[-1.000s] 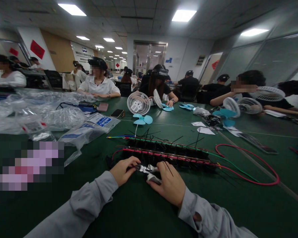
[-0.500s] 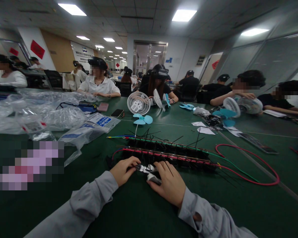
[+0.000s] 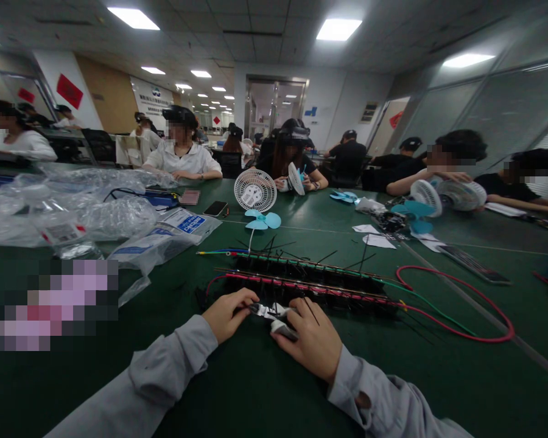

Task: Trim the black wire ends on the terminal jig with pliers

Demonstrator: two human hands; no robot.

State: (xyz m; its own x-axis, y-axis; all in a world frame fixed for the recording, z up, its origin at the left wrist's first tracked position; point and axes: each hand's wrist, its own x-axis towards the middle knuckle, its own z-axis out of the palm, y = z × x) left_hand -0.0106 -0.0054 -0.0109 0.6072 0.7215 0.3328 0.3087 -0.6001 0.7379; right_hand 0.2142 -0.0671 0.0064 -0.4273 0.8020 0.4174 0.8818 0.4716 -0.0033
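Big office-type room, ceiling lights on, people sitting at tables all over. The near table (image 3: 246, 395) is dark green and pretty cluttered. Crumpled clear plastic (image 3: 114, 213) is heaped on the left, with a printed plastic bag (image 3: 164, 237) just beside it and a phone (image 3: 216, 209) a bit farther back.

In the middle there's a long black wiring assembly (image 3: 310, 288) lying across the table, red wire along the near side and green along the far side, with thin black strands poking out everywhere. A thick red cable (image 3: 511, 331) loops off its right end.

The pliers (image 3: 268, 311) (or cutters, can't tell which) are just in front of the assembly, toward its left end, between the two hands. The right hand (image 3: 313, 337) is curled partway closed around the pale handles, thumb on one and fingers over the other. The left hand (image 3: 228, 316) has thumb and forefinger nearly together at the nose of the tool; can't tell if it's pinching the tool or one of those strands.

Behind the assembly, a light-blue fan blade (image 3: 262, 220) sits in front of a round white fan grille (image 3: 254, 190) standing upright.
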